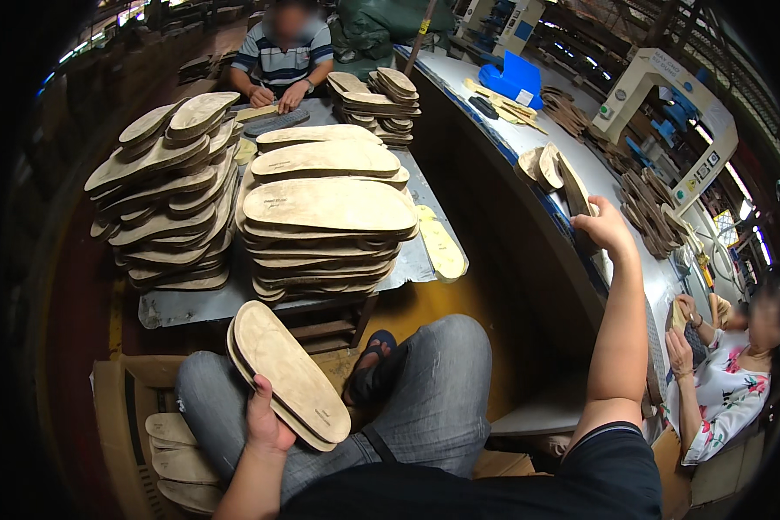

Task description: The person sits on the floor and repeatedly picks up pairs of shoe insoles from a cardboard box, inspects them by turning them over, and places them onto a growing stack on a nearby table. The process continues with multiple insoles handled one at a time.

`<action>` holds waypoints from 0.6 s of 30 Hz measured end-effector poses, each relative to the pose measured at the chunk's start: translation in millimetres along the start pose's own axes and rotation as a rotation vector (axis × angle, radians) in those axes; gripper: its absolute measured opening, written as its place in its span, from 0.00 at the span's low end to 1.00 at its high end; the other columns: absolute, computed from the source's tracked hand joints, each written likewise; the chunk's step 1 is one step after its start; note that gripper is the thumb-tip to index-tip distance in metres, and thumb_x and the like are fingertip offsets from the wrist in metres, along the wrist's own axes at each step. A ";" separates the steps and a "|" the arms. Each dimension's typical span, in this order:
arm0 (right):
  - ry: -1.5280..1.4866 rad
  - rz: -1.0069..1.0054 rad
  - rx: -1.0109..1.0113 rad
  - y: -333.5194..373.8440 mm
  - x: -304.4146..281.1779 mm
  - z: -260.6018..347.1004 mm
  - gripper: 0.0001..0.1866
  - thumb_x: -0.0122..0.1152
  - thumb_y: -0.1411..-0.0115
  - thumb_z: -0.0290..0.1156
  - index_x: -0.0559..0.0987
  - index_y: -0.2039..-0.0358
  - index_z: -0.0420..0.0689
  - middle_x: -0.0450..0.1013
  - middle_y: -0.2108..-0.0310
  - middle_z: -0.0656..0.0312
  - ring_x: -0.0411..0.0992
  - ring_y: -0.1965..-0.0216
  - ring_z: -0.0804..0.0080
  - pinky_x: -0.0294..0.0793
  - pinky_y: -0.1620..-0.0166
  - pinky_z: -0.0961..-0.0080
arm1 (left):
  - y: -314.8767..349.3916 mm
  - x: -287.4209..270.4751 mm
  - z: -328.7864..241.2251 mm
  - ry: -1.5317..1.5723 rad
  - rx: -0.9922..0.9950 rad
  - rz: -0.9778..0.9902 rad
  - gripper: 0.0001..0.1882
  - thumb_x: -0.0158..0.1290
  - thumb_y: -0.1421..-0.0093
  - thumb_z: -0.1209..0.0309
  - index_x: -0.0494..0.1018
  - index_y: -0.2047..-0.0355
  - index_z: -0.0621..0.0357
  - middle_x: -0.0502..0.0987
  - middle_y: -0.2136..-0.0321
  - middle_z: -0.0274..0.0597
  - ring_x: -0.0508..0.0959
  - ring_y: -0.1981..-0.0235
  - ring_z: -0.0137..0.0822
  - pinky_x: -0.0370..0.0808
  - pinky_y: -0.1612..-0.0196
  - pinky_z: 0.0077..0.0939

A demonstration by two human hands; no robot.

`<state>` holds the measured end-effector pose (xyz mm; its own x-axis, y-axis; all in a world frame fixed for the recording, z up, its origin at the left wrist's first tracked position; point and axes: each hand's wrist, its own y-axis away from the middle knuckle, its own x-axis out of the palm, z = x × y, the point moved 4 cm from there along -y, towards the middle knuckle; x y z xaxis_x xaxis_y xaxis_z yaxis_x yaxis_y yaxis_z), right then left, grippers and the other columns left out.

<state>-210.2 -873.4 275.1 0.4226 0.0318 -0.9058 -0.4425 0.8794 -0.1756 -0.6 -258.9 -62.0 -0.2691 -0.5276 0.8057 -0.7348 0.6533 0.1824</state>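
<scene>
My left hand [267, 423] clasped 2 shoe footbeds [293, 373], thumb on top; my right hand [608, 227], nearly closed, gripped another tilted footbed [574, 180] at the bench [446, 78] edge beside it, I judged picking up or setting down, either calling for a steady hold

At the lower centre, the left hand [270, 422] has its fingers hidden beneath the paired soles [296, 373]. At the right, the fingertips of the right hand [611, 230] are too unclear to tell whether they grip the upright sole [574, 184] there. The marks printed on the piled soles [329, 204] are too small to read. At lower left, a leg [212, 394] partly covers the cardboard box [110, 407]. Faces of the persons at top and right are blurred.
</scene>
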 end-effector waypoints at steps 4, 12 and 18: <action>0.026 -0.046 -0.027 -15.3 14.7 18.0 0.54 0.85 0.42 0.44 0.73 0.21 0.32 0.83 0.33 0.33 0.85 0.34 0.44 0.81 0.30 0.57 | 4.1 -7.7 -10.4 0.016 0.042 -0.002 0.57 0.65 0.27 0.33 0.60 0.13 0.57 0.72 0.19 0.51 0.75 0.21 0.57 0.73 0.19 0.60; 0.128 -0.251 -0.148 -65.3 -10.6 -73.1 0.48 0.79 0.30 0.56 0.76 0.22 0.35 0.82 0.30 0.38 0.81 0.31 0.51 0.79 0.29 0.55 | 8.2 25.4 -19.5 0.128 -0.043 0.214 0.60 0.70 0.31 0.32 0.61 0.14 0.61 0.77 0.23 0.53 0.79 0.24 0.53 0.77 0.21 0.57; -0.502 -0.113 -0.680 147.5 46.1 93.3 0.50 0.77 0.30 0.32 0.63 0.13 0.40 0.57 0.12 0.43 0.65 0.16 0.51 0.68 0.18 0.52 | 10.6 37.6 -30.7 0.114 0.025 0.207 0.66 0.70 0.37 0.26 0.61 0.15 0.60 0.77 0.24 0.53 0.81 0.25 0.53 0.80 0.23 0.60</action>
<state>-182.2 -697.9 243.4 0.7224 0.3090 -0.6186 -0.6874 0.4184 -0.5937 0.6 -255.2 -12.6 -0.3450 -0.3179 0.8831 -0.6870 0.7267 -0.0068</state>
